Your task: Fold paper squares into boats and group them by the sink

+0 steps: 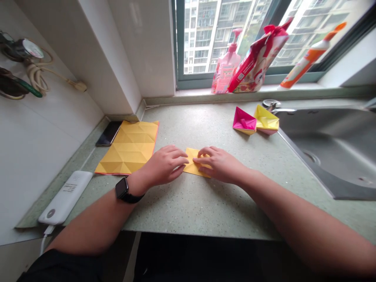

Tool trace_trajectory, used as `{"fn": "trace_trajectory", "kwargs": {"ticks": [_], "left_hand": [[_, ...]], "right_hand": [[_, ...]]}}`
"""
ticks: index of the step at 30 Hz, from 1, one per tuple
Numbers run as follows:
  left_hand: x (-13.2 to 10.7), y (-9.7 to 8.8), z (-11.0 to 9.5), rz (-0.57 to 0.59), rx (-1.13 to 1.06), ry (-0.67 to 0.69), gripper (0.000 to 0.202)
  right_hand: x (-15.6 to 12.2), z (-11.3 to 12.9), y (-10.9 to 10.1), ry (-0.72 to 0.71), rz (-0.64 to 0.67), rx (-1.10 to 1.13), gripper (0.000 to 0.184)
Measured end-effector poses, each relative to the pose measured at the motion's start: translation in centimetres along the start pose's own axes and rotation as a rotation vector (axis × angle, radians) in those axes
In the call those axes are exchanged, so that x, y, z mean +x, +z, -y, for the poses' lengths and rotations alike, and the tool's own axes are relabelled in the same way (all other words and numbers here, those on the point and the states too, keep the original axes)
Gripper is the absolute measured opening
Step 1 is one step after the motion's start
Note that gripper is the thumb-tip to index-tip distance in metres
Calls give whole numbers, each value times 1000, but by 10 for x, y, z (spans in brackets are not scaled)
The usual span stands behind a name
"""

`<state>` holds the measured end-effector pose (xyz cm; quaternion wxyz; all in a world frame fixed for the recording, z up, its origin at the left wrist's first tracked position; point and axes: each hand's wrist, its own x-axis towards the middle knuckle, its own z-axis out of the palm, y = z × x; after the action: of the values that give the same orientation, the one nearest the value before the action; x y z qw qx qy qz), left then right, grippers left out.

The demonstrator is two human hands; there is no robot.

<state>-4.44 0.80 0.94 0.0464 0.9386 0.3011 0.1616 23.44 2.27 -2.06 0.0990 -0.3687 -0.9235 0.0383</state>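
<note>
A small folded piece of yellow origami paper lies flat on the counter between my hands. My right hand rests over its right part, fingers spread and fingertips on the paper. At its left edge is my left hand, fingers stretched out, the tips touching or nearly touching the paper. Left of that hand lies a larger stack of creased yellow-orange paper with a reddish underside. Two folded paper boats, one magenta and one yellow, stand side by side farther back on the right.
A steel sink is set into the right of the counter. On the left lie a phone and a white power bank with a cable. A pump bottle, a red bag and an orange-white bottle line the windowsill.
</note>
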Motion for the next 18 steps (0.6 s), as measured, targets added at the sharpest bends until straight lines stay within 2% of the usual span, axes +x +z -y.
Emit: {"fn": "trace_trajectory", "kwargs": {"ticks": [2, 5, 11, 18], "left_hand": [[1, 8, 2, 6, -4, 10, 30], [1, 14, 6, 83, -14, -3, 27], [0, 11, 10, 134, -41, -17, 21], [-1, 10, 12, 159, -77, -24, 20]], "right_hand": [[0, 0, 0, -8, 2, -4, 29], [-1, 0, -1, -35, 14, -11, 30], [-2, 9, 2, -121, -38, 34, 30], [-1, 9, 1, -40, -23, 39, 25]]}}
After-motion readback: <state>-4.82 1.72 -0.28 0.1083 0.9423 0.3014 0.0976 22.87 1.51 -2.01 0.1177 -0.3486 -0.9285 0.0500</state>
